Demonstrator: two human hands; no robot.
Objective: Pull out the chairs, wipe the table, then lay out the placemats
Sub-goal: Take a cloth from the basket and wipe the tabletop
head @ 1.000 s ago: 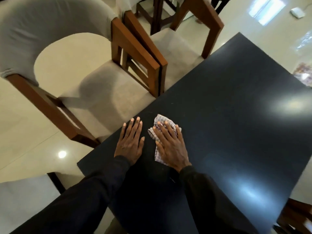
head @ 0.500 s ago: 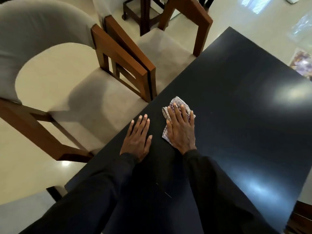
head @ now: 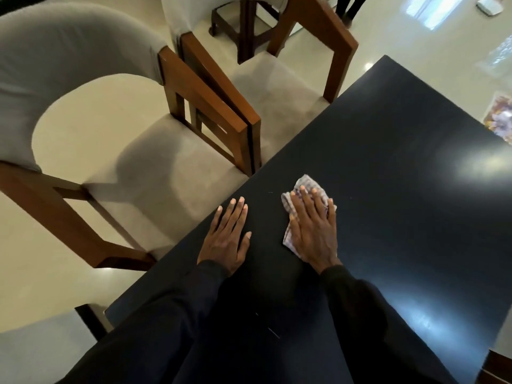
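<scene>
Left hand lies flat, fingers straight, on the dark bench. Right hand presses flat on the checked cloth, fingers extended; cloth's long axis runs away from the person.

One head cam, wide-angle, looks fwd & steeply down, close over tabletop; chairs at left, floor beyond.

Surface seen glossy black. Cloth checked, pale with purplish lines. Chairs framed in brown wood, upholstered grey-beige. Sleeves black. Floor cream.
</scene>
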